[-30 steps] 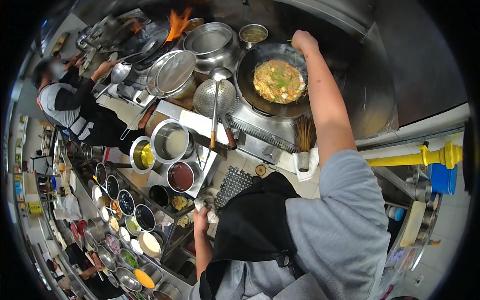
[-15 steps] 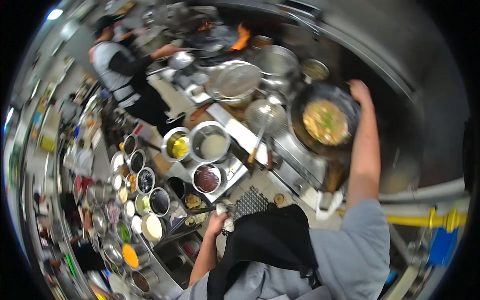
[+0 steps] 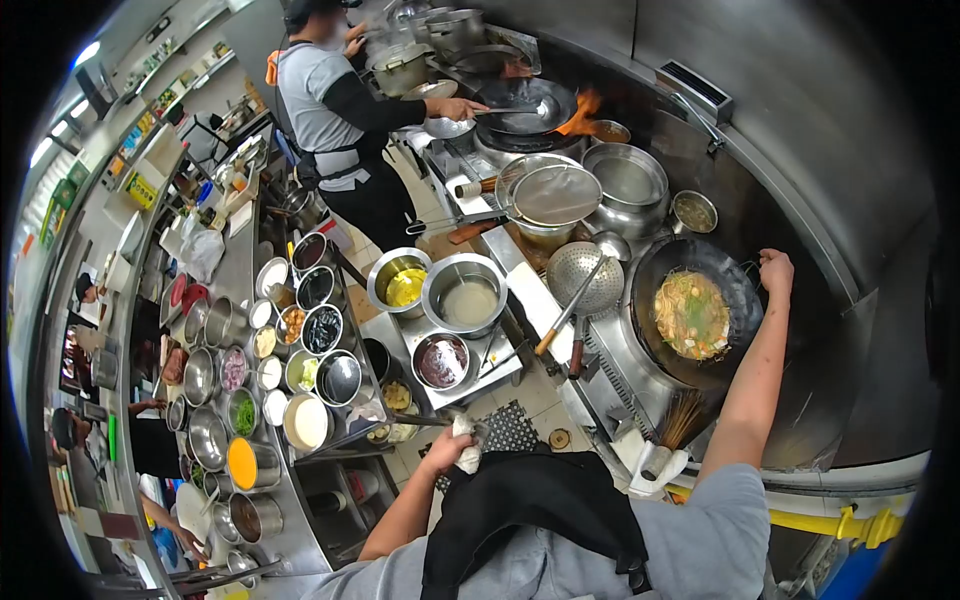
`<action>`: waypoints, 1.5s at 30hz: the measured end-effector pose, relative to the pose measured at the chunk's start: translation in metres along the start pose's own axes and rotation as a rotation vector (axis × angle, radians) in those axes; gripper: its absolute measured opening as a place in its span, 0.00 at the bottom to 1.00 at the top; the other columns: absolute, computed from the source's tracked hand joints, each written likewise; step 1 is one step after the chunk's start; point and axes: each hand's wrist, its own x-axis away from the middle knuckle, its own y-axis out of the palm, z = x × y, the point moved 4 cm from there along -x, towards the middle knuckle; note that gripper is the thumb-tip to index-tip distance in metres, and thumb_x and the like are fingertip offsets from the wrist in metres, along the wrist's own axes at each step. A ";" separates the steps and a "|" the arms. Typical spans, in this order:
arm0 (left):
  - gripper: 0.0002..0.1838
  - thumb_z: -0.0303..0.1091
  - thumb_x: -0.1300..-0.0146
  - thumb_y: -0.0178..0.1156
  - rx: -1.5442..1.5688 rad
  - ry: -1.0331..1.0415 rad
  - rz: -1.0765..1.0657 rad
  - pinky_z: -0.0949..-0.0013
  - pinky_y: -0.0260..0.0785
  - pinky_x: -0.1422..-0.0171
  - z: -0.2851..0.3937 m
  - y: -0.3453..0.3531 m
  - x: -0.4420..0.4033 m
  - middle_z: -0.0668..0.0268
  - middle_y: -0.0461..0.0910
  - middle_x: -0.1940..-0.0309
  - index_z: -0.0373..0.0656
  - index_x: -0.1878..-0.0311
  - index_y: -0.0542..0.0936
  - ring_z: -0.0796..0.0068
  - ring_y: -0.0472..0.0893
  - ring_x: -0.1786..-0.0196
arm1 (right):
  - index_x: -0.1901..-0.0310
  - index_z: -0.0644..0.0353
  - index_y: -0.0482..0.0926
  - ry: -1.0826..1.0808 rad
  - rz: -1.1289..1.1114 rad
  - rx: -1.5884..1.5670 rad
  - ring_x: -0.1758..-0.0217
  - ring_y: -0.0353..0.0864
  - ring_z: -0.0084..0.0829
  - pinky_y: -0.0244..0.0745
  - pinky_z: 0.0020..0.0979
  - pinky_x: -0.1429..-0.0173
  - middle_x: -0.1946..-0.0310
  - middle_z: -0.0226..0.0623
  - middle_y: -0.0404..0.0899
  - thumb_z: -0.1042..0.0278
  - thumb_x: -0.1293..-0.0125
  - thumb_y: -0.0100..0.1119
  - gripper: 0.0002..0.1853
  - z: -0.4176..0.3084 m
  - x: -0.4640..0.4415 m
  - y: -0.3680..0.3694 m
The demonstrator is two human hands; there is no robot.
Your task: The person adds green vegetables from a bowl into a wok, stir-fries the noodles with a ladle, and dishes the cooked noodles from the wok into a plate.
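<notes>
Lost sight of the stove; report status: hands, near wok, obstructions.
Right hand at edge of wok; left hand holding white cloth. Food in wok. Brush beside wok, nothing covering food.

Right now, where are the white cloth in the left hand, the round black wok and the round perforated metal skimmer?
White cloth [image 3: 466, 452]: head view, on its bunched middle.
Round black wok [image 3: 742, 305]: head view, on its bare inner wall.
Round perforated metal skimmer [image 3: 601, 284]: head view, on its bowl.

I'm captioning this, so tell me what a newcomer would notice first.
Likely the orange flames beside the far wok, at the upper middle. Next, the nearer dark wok at right, holding noodles, with the person's right hand near its rim.
</notes>
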 end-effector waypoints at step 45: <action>0.10 0.23 0.44 0.60 0.061 -0.004 -0.130 0.68 0.73 0.62 -0.001 -0.002 -0.034 0.66 0.79 0.67 0.37 0.57 0.76 0.73 0.79 0.67 | 0.57 0.56 0.85 -0.585 -1.177 -0.505 0.61 0.84 0.46 0.77 0.41 0.54 0.65 0.45 0.86 0.51 0.36 0.60 0.17 -0.261 0.525 0.128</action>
